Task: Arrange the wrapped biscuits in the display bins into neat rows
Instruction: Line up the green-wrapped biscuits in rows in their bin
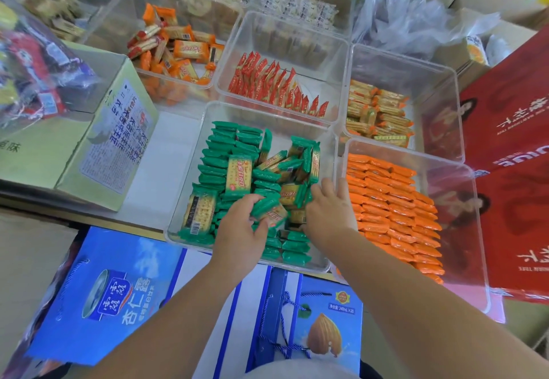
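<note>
Glossy, crinkly green biscuit packets (218, 155), flat rectangles, fill a clear hard-plastic bin (187, 194), some in rows and some jumbled. My left hand (240, 227) curls round one. My right hand (326, 212) lies palm-down among them; I cannot tell its grip.

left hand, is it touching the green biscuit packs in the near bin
Touching. In the head view the left hand curls its fingers round a green biscuit pack atop the pile.
</note>
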Demonstrator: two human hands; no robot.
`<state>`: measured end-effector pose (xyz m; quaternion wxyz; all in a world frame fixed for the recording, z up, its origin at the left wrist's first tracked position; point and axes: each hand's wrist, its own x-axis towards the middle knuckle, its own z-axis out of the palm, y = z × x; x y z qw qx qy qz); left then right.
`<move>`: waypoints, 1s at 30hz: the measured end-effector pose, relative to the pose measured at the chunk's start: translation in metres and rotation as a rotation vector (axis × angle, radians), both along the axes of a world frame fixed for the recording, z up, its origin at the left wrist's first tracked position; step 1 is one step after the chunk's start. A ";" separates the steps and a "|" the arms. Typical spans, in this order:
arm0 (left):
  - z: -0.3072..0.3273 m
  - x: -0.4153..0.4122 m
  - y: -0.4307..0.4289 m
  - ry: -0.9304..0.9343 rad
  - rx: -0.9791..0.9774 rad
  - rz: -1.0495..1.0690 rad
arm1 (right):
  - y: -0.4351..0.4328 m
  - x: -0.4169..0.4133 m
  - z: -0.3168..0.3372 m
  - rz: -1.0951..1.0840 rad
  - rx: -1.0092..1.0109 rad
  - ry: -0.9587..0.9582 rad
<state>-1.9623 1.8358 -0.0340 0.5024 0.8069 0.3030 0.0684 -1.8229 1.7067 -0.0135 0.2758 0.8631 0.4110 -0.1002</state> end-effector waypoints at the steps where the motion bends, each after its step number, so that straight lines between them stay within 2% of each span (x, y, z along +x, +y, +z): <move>1: 0.000 0.000 0.000 -0.001 -0.009 0.007 | 0.002 -0.001 -0.001 -0.013 -0.001 0.002; 6: -0.002 0.001 0.000 -0.009 -0.024 0.074 | 0.005 -0.006 -0.001 -0.102 0.087 0.096; 11: 0.002 0.003 -0.002 -0.069 -0.063 0.102 | -0.005 -0.012 0.001 0.034 0.162 0.248; 14: 0.010 0.012 -0.004 -0.073 -0.008 0.089 | -0.012 -0.010 0.004 0.063 0.141 0.288; 17: 0.019 0.034 -0.005 -0.054 0.156 -0.103 | -0.013 -0.010 0.007 0.108 0.165 0.340; 22: 0.024 0.069 -0.011 0.114 0.371 -0.420 | -0.027 -0.012 0.013 0.083 0.285 0.313; 27: 0.016 0.082 -0.015 0.316 0.685 -0.694 | -0.043 -0.004 0.021 -0.047 0.613 0.243; 30: 0.013 0.083 -0.017 0.389 0.746 -0.819 | -0.045 0.007 0.025 -0.141 0.778 0.254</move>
